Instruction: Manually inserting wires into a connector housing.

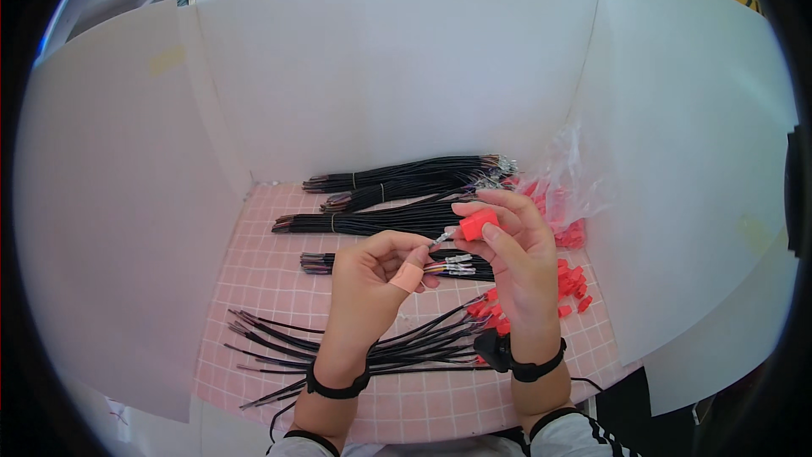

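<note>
My left hand (372, 271), with a pale finger cover on its thumb, pinches a wire whose metal terminal (442, 238) points up to the right. A red plastic connector housing (480, 224) is held between the thumb and fingers of my right hand (523, 264). The terminal's tip is right at the housing's left side; I cannot tell whether it is inside. Just below the fingers lies a short bundle of black cables (317, 263) with coloured wires and metal terminals at its right end.
Further back lie several tied black cable bundles (397, 171). Nearer me, loose black cables (406, 354) end in red connectors (489, 308). More loose red housings (575, 278) and a clear plastic bag (565, 190) are at the right. White panels (397, 59) surround the pink tiled tabletop (262, 288).
</note>
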Available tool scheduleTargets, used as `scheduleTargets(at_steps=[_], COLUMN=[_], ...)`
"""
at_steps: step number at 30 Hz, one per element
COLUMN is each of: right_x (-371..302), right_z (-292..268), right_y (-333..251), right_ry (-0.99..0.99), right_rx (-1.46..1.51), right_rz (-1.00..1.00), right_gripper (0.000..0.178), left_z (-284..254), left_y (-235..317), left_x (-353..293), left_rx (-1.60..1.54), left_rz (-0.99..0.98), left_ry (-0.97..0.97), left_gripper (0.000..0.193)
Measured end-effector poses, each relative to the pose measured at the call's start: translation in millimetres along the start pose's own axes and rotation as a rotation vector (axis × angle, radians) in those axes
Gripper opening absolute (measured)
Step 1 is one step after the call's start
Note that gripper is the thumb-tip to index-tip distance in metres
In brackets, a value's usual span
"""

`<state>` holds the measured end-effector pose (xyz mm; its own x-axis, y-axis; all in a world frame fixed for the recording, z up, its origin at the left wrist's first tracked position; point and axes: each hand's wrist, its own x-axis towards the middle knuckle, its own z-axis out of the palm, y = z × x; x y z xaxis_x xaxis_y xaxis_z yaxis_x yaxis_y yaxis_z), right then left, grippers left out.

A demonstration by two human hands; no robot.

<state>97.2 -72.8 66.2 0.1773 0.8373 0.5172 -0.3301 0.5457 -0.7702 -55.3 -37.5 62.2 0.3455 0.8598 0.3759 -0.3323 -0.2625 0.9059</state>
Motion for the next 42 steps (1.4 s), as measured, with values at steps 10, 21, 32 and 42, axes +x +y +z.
scheduleTargets(at_steps=[10, 21, 32, 42], right_x=[0.2, 4.0, 7.5, 10.6], right_z=[-3.5, -11.3, -9.0, -8.6], right_y=[3.7, 11.1, 6.9, 6.1], right_ry=[0.004, -0.116, -0.032, -0.008], right_rx=[-0.062, -0.276, -0.194, 0.007], right_rz=[0.031, 0.094, 0.077, 0.048], right_gripper=[0.022, 0.009, 0.014, 0.027], left_z=[2.4, 4.0, 3.5, 4.9], left_y=[-0.6, -4.8, -7.5, -8.6], left_x=[-0.9, 1.4, 4.5, 1.4], left_rx=[0.092, 0.07, 0.007, 0.133], left_rz=[-0.06, -0.024, 0.058, 0.025], left_ry=[-0.053, -0.045, 0.01, 0.0], left_gripper=[0.013, 0.011, 0.006, 0.005])
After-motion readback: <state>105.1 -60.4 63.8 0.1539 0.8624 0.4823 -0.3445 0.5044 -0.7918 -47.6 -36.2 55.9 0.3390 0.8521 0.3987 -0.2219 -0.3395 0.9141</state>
